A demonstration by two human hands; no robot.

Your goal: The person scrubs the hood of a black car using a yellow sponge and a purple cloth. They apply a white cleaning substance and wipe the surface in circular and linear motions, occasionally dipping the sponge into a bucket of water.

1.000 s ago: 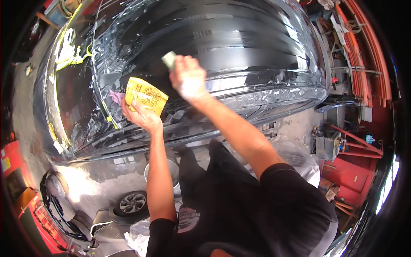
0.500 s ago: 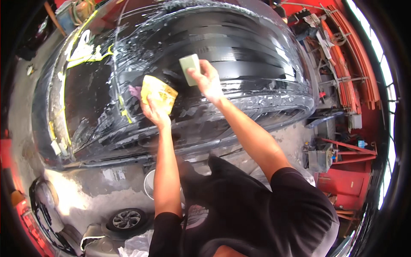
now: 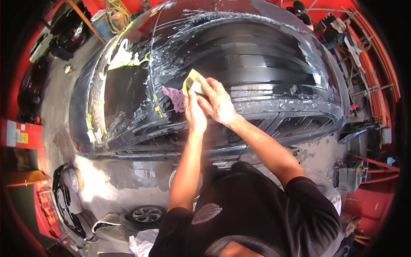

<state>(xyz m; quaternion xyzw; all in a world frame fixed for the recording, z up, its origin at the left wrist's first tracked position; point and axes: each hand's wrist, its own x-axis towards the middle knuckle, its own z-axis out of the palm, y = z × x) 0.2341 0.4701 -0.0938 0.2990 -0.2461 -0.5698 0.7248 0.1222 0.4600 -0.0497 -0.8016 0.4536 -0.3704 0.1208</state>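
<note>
Both my hands meet over the wet, dark roof of a car (image 3: 265, 64). My left hand (image 3: 195, 115) is closed on a yellow sheet of sandpaper (image 3: 193, 74), which now lies folded against a pale sanding block (image 3: 196, 87). Fingers of my right hand (image 3: 220, 105) grip that block from its right side and partly cover it. Just left of my left hand, a crumpled purple cloth (image 3: 174, 99) rests on the car. How far the sheet wraps round the block is hidden by my fingers.
Yellow masking tape (image 3: 105, 92) edges the car's glass at left, near a white cloth (image 3: 123, 55). A wheel (image 3: 146, 214) and a black bumper part (image 3: 64, 197) lie on the floor. Red racks with pipes (image 3: 372, 55) stand at right; another person (image 3: 299, 12) is at the far right.
My hands have come together, bringing the sandpaper from apart to against the block. The sheet has gone from spread to folded. The view has shifted, so the car appears farther right.
</note>
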